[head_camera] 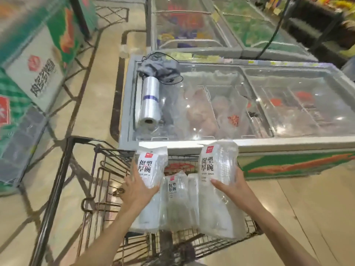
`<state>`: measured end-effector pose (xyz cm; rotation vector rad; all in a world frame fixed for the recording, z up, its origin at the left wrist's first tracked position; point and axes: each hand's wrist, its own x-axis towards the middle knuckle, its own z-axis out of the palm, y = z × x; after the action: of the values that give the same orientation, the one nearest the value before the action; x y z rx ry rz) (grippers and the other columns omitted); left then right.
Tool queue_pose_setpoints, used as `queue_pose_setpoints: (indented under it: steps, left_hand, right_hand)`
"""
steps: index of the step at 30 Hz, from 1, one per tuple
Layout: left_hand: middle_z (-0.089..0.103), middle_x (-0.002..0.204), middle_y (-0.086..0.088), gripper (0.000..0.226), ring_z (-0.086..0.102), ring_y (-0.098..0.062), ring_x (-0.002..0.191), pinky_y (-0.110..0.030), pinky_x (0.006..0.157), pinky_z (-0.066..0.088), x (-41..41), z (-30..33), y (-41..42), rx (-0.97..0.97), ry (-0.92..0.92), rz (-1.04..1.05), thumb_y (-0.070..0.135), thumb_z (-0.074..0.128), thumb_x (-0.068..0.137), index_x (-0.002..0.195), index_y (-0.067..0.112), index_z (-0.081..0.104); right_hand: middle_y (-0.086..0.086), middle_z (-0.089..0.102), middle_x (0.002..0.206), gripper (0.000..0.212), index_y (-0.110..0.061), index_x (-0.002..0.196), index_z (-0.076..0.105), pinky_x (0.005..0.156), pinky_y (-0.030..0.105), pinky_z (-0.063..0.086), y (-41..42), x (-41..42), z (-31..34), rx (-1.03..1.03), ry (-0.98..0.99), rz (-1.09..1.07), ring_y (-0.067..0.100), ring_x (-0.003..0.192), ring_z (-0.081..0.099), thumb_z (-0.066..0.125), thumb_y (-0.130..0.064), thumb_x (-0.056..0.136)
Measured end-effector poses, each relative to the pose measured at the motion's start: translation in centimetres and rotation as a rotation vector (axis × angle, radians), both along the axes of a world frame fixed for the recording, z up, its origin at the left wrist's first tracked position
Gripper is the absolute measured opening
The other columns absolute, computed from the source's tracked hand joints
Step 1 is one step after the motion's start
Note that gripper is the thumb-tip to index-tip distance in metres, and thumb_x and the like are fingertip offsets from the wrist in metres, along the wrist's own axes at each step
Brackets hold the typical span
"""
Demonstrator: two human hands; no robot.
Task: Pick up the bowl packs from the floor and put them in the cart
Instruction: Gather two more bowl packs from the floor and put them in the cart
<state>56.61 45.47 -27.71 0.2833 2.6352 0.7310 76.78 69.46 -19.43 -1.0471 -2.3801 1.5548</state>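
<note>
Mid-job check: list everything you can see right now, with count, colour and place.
Bowl packs: four clear with white labels; left pack and right pack held above the cart, middle pack and another lying in it.
Cart: one, dark wire, bottom centre.
Freezers: near one, grey with glass lids, ahead; more behind.
Bag roll: one, clear, on the near freezer's lid.
Cloth: one, grey, beyond the roll.
Cabinet: green and white, left.
Floor: beige, dark line pattern.
Left hand: on the left pack.
Right hand: on the right pack.
</note>
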Motion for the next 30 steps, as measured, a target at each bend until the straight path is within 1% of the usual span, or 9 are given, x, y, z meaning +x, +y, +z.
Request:
queue_pose_setpoints:
  steps: [3, 7, 10, 14, 17, 20, 24, 27, 30]
  left_hand:
    - [0.034, 0.149, -0.022, 0.143, 0.039, -0.044, 0.132, -0.061, 0.1, 0.043, 0.6, -3.1, 1.9, -0.077, -0.063, 0.11, 0.059, 0.087, 0.066, 0.156, 0.038, -0.022]
    - [0.042, 0.134, -0.021, 0.136, 0.047, -0.037, 0.119, -0.058, 0.094, 0.049, 1.6, -6.8, 4.9, -0.115, -0.107, 0.251, 0.056, 0.087, 0.069, 0.158, 0.036, -0.014]
    - [0.041, 0.136, -0.021, 0.133, 0.046, -0.038, 0.122, -0.06, 0.094, 0.048, 1.7, -10.5, 5.8, -0.181, -0.117, 0.285, 0.06, 0.083, 0.071, 0.158, 0.034, -0.014]
    - [0.042, 0.134, -0.021, 0.134, 0.048, -0.039, 0.119, -0.061, 0.091, 0.051, 1.6, -15.7, 5.0, -0.259, -0.123, 0.348, 0.062, 0.084, 0.067, 0.156, 0.036, -0.012]
    - [0.034, 0.147, -0.022, 0.133, 0.043, -0.04, 0.13, -0.061, 0.098, 0.048, 2.1, -19.0, 4.0, -0.328, -0.148, 0.321, 0.065, 0.082, 0.068, 0.157, 0.035, -0.013]
    - [0.026, 0.158, -0.022, 0.136, 0.036, -0.041, 0.142, -0.059, 0.106, 0.044, 2.5, -21.3, 4.1, -0.405, -0.158, 0.302, 0.072, 0.077, 0.068, 0.158, 0.031, -0.016]
    - [0.023, 0.159, -0.024, 0.14, 0.035, -0.043, 0.141, -0.061, 0.104, 0.043, 2.6, -22.0, 4.2, -0.378, -0.17, 0.309, 0.076, 0.078, 0.062, 0.158, 0.032, -0.014]
    - [0.009, 0.165, -0.018, 0.13, 0.022, -0.04, 0.149, -0.063, 0.112, 0.034, 2.0, -21.0, 3.2, -0.306, -0.187, 0.275, 0.088, 0.061, 0.068, 0.159, 0.03, -0.013]
    - [0.009, 0.166, -0.015, 0.114, 0.014, -0.034, 0.153, -0.056, 0.119, 0.027, 1.4, -18.9, 1.6, -0.299, -0.092, 0.137, 0.087, 0.046, 0.079, 0.162, 0.026, -0.004]
  right_hand:
    - [-0.015, 0.06, 0.134, 0.087, -0.052, 0.14, 0.038, 0.087, 0.039, 0.062, 2.1, -1.5, -3.3, -0.047, -0.068, 0.083, 0.007, 0.111, 0.068, 0.088, -0.064, 0.07]
    - [-0.017, 0.05, 0.139, 0.093, -0.049, 0.143, 0.028, 0.082, 0.024, 0.054, 4.3, -2.7, -7.3, -0.063, -0.126, 0.143, -0.004, 0.112, 0.057, 0.085, -0.063, 0.071]
    - [-0.027, 0.031, 0.155, 0.113, -0.045, 0.158, 0.016, 0.114, 0.041, 0.038, 5.3, -3.1, -9.8, -0.112, -0.152, 0.155, 0.006, 0.141, 0.04, 0.084, -0.066, 0.072]
    - [-0.03, 0.011, 0.164, 0.13, -0.048, 0.161, 0.003, 0.126, 0.041, 0.016, 5.6, -3.9, -13.4, -0.195, -0.166, 0.201, -0.001, 0.151, 0.016, 0.081, -0.079, 0.063]
    - [-0.03, 0.0, 0.167, 0.128, -0.049, 0.161, -0.003, 0.119, 0.019, 0.025, 4.6, -4.7, -15.6, -0.291, -0.126, 0.2, -0.023, 0.142, 0.013, 0.089, -0.058, 0.072]
    - [-0.029, 0.006, 0.166, 0.113, -0.053, 0.155, 0.008, 0.083, -0.011, 0.03, 3.8, -5.2, -18.2, -0.394, -0.14, 0.186, -0.043, 0.12, 0.018, 0.088, -0.028, 0.08]
    - [-0.041, 0.034, 0.139, 0.094, -0.07, 0.13, 0.018, 0.081, -0.008, 0.036, 2.1, -5.4, -19.9, -0.427, -0.173, 0.192, -0.042, 0.108, 0.034, 0.088, -0.032, 0.08]
    - [-0.033, 0.026, 0.155, 0.112, -0.052, 0.155, 0.011, 0.112, 0.009, 0.025, 1.2, -5.7, -21.2, -0.439, -0.165, 0.183, -0.024, 0.135, 0.027, 0.088, -0.051, 0.074]
    - [-0.026, 0.011, 0.161, 0.129, -0.033, 0.164, 0.0, 0.118, 0.022, 0.013, 0.3, -7.2, -22.4, -0.444, -0.178, 0.177, -0.007, 0.146, 0.011, 0.086, -0.061, 0.072]
